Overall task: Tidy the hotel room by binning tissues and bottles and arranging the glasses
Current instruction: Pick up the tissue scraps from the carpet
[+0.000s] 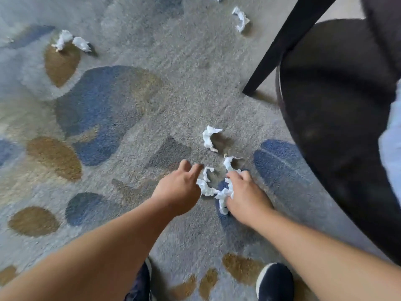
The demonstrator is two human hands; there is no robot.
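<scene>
Crumpled white tissues lie scattered on a patterned carpet. My right hand (247, 196) is closed on a bunch of tissues (225, 196) low over the carpet. My left hand (180, 185) hovers just beside it, with a twisted tissue (205, 187) at its fingers; whether it grips that tissue is unclear. A small tissue (207, 173) lies between the two hands. Just beyond them lie another tissue (229, 162) and a larger one (209, 137). No bottles or glasses are in view.
More tissues sit far left (63, 40), (81, 43) and at the top (239, 18). A dark round chair seat (336, 118) fills the right side, with a black furniture leg (280, 46) slanting to the carpet. My dark shoes (274, 281) are at the bottom.
</scene>
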